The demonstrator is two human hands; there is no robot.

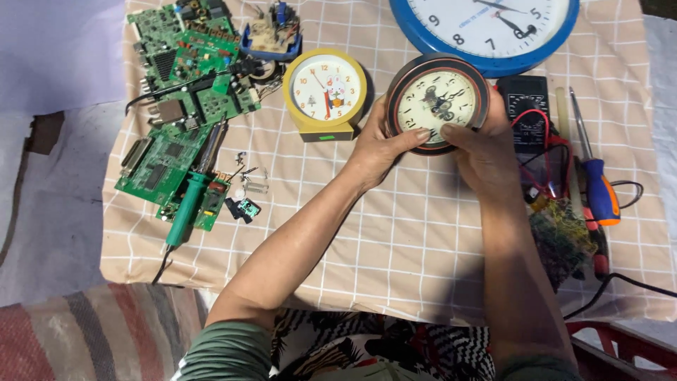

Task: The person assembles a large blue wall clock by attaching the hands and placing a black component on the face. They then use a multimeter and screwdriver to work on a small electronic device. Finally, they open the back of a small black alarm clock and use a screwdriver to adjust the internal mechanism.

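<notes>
A small round clock (436,99) with a dark red rim and cream face is held above the checked cloth (395,240). My left hand (377,148) grips its left and lower edge. On the clock's right and lower edge sits my right hand (486,152), thumb on the rim. Both hands hold the clock face-up. Just left of it stands a yellow round desk clock (326,92).
A big blue wall clock (486,28) lies at the top. Green circuit boards (187,70) and a green soldering iron (190,204) lie at left. At right sit a black multimeter (525,106) with red leads, a blue-and-orange screwdriver (596,176), and a dark mesh bundle (560,236).
</notes>
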